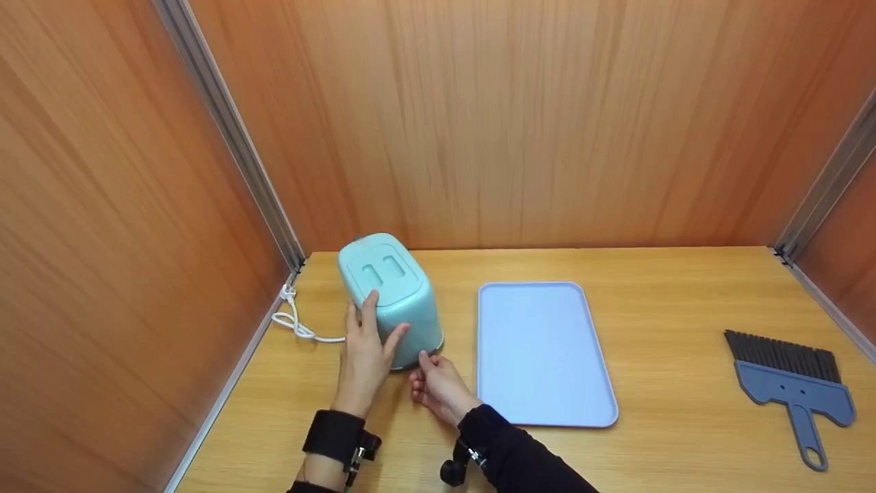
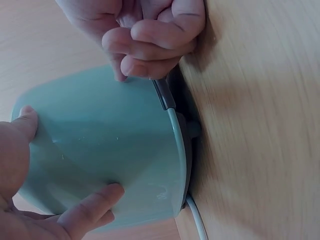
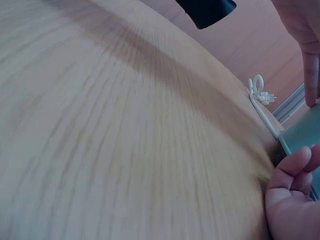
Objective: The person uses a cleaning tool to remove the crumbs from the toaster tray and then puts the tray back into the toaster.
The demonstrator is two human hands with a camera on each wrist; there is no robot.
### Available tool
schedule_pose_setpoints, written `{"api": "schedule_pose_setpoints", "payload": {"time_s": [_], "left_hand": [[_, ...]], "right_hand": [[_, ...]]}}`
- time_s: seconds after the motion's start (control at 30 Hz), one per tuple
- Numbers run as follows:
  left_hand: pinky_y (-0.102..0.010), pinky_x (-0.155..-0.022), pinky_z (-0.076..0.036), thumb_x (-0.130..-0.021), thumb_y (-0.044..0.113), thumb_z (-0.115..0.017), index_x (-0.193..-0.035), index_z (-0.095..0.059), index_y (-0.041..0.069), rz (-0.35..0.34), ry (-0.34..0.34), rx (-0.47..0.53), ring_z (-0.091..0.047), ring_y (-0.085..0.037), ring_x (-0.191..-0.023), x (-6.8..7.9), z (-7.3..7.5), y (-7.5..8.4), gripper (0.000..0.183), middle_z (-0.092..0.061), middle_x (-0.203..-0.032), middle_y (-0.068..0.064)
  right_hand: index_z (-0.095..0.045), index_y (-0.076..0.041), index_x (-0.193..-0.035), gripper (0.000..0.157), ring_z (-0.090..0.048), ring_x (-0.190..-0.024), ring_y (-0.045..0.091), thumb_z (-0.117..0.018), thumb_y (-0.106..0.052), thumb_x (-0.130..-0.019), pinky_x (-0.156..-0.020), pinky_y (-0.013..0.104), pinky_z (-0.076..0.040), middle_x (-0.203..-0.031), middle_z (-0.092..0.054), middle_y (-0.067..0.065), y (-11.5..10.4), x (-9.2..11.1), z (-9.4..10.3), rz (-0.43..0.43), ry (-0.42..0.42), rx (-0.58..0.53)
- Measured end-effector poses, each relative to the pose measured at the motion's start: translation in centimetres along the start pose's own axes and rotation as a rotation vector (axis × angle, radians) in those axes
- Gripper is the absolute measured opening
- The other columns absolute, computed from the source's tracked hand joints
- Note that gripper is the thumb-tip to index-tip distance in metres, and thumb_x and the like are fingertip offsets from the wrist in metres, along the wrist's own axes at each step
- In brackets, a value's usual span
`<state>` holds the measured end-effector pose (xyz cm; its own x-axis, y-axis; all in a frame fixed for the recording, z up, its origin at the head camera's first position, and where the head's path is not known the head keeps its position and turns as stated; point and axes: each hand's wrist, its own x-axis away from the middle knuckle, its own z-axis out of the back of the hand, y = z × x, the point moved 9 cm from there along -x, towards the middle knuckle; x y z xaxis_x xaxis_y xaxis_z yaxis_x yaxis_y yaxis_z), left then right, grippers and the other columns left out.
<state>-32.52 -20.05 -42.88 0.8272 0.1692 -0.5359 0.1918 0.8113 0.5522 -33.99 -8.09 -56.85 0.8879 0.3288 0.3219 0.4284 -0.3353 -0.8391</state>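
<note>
A mint-green toaster (image 1: 410, 329) with two slots in its top stands upright at the left of the table. My left hand (image 1: 363, 359) rests on it with spread, mostly straight fingers, a finger reaching the top edge and the thumb on the near side. In the left wrist view, its fingertips press the toaster's wall (image 2: 100, 135). Low at the near right corner, my right hand (image 1: 441, 390) has curled fingers, with the thumb against the toaster. Its fingers grip close to a dark strip (image 2: 164, 94) at the base, partly hidden by them.
A white cord with a plug (image 1: 288, 294) lies left of the toaster by the side wall. To the right is a lavender tray (image 1: 540, 356). A grey hand brush (image 1: 794, 390) with dark bristles lies at the far right. Wooden panels (image 1: 520, 123) enclose the table.
</note>
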Motion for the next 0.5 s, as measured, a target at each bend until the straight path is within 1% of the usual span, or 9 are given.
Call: {"api": "schedule_pose_setpoints", "payload": {"time_s": [0.1, 0.27, 0.5], "left_hand": [[-0.064, -0.109, -0.053, -0.097, 0.035, -0.08, -0.157, -0.043, 0.009, -0.005, 0.0, -0.011, -0.051, -0.056, -0.144, 0.0, -0.05, 0.11, 0.076, -0.035, -0.161, -0.04], [-0.062, -0.11, -0.053, -0.096, 0.035, -0.08, -0.158, -0.044, 0.01, -0.013, -0.001, -0.015, -0.051, -0.055, -0.145, -0.03, -0.05, 0.16, 0.076, -0.034, -0.163, -0.04], [-0.062, -0.111, -0.052, -0.096, 0.037, -0.08, -0.159, -0.043, 0.012, 0.021, -0.02, -0.021, -0.05, -0.056, -0.145, 0.04, -0.07, -0.23, 0.077, -0.033, -0.164, -0.04]], "right_hand": [[-0.041, -0.01, -0.109, 0.018, -0.05, -0.065, 0.008, -0.042, -0.026, -0.118, -0.06, 0.02, -0.049, -0.076, -0.056, -0.002, -0.08, -0.05, 0.19, -0.005, 0.014, 0.016], [-0.038, -0.011, -0.105, 0.02, -0.048, -0.063, 0.008, -0.043, -0.026, -0.117, -0.057, 0.019, -0.047, -0.073, -0.054, -0.002, -0.23, -0.14, 0.29, 0.007, 0.036, 0.028], [-0.039, -0.01, -0.104, 0.02, -0.047, -0.061, 0.008, -0.042, -0.025, -0.118, -0.056, 0.02, -0.045, -0.071, -0.052, -0.003, -0.23, -0.05, 0.23, 0.008, 0.058, 0.061]]}}
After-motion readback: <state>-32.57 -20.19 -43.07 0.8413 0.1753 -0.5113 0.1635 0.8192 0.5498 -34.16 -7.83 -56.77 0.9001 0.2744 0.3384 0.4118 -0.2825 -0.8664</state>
